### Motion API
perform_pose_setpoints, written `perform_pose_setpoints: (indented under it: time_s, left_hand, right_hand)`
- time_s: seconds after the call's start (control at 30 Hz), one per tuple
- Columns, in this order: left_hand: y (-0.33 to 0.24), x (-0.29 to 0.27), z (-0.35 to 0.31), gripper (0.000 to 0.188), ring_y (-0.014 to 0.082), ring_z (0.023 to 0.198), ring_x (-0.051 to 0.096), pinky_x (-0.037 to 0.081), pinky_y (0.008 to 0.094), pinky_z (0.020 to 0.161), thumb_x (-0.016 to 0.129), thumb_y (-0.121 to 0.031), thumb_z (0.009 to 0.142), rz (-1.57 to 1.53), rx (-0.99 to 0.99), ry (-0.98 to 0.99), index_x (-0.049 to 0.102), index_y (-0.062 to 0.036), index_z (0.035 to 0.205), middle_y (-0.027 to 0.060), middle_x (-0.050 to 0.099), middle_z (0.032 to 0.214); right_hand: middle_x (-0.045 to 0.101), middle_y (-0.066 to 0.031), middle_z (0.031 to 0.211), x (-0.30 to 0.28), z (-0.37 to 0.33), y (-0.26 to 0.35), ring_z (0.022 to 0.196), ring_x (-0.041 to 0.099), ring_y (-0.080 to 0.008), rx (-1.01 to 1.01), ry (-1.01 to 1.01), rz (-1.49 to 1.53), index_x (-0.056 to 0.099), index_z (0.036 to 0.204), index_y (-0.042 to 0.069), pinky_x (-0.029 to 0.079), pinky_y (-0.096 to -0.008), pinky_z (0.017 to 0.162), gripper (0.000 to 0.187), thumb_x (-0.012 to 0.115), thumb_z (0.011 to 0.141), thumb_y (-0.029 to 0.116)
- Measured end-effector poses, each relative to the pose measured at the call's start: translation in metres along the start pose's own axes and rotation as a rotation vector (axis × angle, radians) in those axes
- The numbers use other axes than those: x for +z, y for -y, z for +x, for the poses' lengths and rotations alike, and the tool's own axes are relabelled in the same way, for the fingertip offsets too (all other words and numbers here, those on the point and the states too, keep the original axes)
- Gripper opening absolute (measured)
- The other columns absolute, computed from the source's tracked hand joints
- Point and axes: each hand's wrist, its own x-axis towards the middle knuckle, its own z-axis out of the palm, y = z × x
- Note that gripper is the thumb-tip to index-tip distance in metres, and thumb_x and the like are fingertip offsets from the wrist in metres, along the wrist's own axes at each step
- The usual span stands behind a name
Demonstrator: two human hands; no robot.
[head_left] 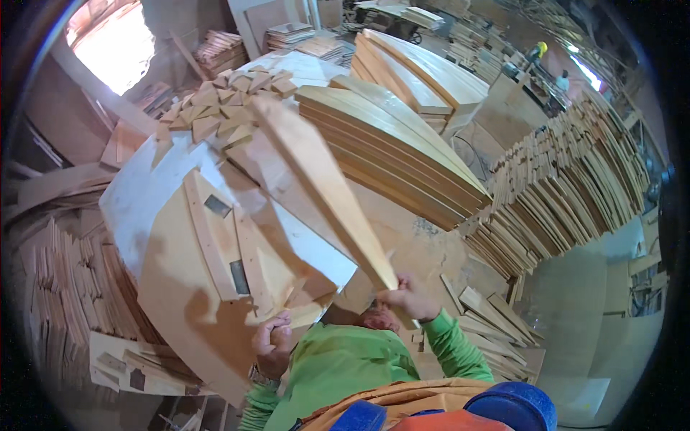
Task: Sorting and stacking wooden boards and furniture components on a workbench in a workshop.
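My right hand (413,298) grips the near end of a long wooden plank (323,194), which is raised at a slant and slightly blurred, its far end reaching up and left. Curled closed, my left hand (273,341) is beside the near edge of a flat wooden panel (169,280); what it holds, if anything, is hidden. Two wooden strips (208,237) lie across that panel, with two dark grey rectangles (238,277) between them. The panel rests on a white-topped table (133,190).
Small wooden offcuts (230,108) are heaped at the table's far end. Stacked doors or panels (388,144) stand beyond the plank. Long rows of boards (560,187) lean at the right, more boards (72,302) at the left. Loose strips (496,316) lie at lower right.
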Motion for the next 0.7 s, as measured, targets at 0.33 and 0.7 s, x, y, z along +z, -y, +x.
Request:
perform_pose_setpoints:
  time_s: [0.33,0.7]
  left_hand:
    - [-0.056,0.145,0.133,0.026,0.031,0.114,0.076,0.058,0.0405,0.102,0.074,-0.014,0.1,0.119,0.223,0.13,0.07,0.0013,0.121,0.0202,0.077,0.123]
    - [-0.112,0.376,0.279,0.033,0.0427,0.138,0.056,0.041,0.0522,0.119,0.077,-0.015,0.095,0.172,0.589,0.088,0.069,-0.006,0.126,0.0187,0.067,0.144]
  right_hand:
    - [0.069,0.0004,0.098,-0.197,0.005,0.171,0.075,0.064,-0.0071,-0.311,-0.247,-0.327,0.065,0.139,0.0,0.054,-0.0247,0.062,0.05,0.073,0.09,0.003]
    - [0.072,-0.0128,0.119,-0.405,0.115,0.168,0.109,0.067,-0.0191,-0.739,-0.205,-1.101,0.061,0.141,-0.003,0.054,-0.0344,0.098,0.055,0.07,0.087,0.008]
